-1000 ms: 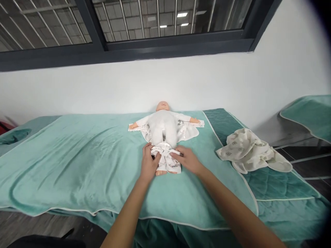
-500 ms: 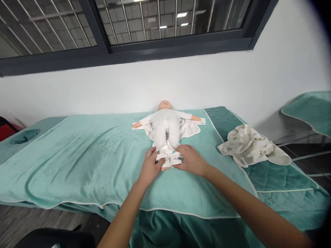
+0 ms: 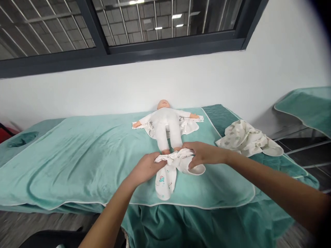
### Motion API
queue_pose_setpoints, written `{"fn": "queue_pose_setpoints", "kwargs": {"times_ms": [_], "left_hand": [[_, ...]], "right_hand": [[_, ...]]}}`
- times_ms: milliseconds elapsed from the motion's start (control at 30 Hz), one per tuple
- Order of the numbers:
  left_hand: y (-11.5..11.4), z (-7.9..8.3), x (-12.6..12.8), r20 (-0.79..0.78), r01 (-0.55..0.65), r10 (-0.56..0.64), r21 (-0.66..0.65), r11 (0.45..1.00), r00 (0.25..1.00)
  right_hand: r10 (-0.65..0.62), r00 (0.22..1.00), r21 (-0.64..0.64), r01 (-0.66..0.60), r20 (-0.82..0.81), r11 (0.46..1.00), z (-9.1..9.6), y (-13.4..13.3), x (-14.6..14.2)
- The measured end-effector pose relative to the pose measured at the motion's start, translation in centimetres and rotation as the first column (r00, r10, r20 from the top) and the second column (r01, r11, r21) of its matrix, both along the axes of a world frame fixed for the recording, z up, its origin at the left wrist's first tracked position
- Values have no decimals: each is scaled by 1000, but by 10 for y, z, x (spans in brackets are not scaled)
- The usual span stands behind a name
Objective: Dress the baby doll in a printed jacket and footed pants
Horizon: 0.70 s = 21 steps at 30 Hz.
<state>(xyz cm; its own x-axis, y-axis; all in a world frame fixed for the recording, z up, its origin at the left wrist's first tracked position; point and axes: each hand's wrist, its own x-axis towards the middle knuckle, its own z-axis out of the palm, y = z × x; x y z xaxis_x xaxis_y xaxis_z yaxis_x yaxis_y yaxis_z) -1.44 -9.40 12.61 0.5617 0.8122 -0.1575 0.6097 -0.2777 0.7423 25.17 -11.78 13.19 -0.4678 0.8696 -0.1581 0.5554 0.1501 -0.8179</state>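
Observation:
A baby doll (image 3: 165, 121) with a white cloth body lies on its back, arms spread, head toward the wall. Under its arms and torso is an opened white printed shirt (image 3: 190, 126). Small white printed baby pants (image 3: 166, 182) are at the doll's feet, one leg hanging toward me and the other bunched to the right. My left hand (image 3: 148, 168) pinches the left side of the waistband. On the right side, my right hand (image 3: 203, 154) grips the bunched cloth with thumb and fingers. The doll's feet show just above the pants, partly covered.
A crumpled white printed cloth (image 3: 247, 138) lies to the right on the darker green quilted cover (image 3: 216, 115). Light green sheeting (image 3: 85, 158) spreads over the bed. Behind stands a white wall (image 3: 116, 89) under a barred window (image 3: 144, 20). A green-covered chair (image 3: 307, 106) is at far right.
The pants have come down off the doll's lower legs toward me, and one pant leg now hangs out. My right hand has shifted right, and the doll's legs lie straighter.

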Motion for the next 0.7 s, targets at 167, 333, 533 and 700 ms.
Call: {"fn": "queue_pose_setpoints", "kwargs": {"times_ms": [167,333,533,700], "left_hand": [[10,44,0,127,162,-138,-205,965,982],[29,96,4,146,171,-158,-82,982,977],[40,157,16,-480,342,-148,345,874,865],[41,176,20,-657,386,-11,429,817,754]], "right_hand": [[150,966,-122,-178,-209,976,46,10,14],[113,984,56,-107,-137,993,106,25,19],[112,953,68,-136,282,988,163,45,2],[102,881,136,-184,462,973,189,45,-18]]}}
